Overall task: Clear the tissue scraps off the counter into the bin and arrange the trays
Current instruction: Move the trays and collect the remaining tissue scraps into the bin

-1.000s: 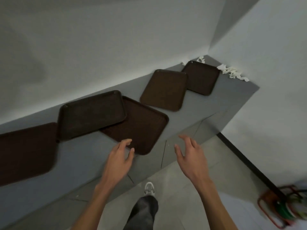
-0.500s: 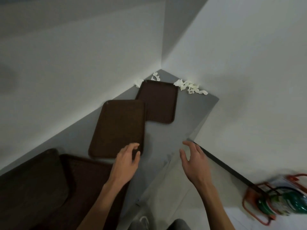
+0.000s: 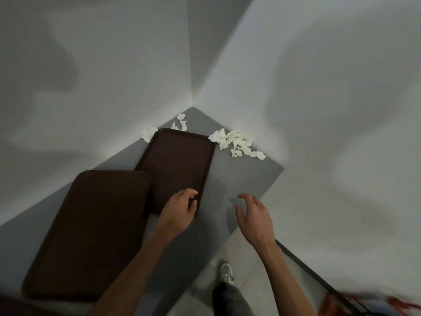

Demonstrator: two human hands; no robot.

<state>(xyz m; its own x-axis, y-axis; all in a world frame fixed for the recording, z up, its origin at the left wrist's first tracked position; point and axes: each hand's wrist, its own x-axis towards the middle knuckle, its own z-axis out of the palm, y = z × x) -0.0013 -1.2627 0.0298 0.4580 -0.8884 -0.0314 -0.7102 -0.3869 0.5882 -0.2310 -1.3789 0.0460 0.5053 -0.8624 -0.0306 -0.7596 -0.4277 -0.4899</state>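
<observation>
White tissue scraps [image 3: 237,144] piled at the far corner of the counter [image 3: 246,179], just right of the far tray [image 3: 177,165], nearer the right hand [image 3: 255,215]; both empty, fingers loosely apart, left hand [image 3: 180,213] over that tray's near corner

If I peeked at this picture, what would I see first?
Probably the white tissue scraps, bright against the grey counter and heaped in its far corner. Next come two dark brown trays: the far tray lies beside the scraps, and the near tray lies to its left. The left hand is over the far tray's near corner, and the right hand hovers open above the counter.
</observation>
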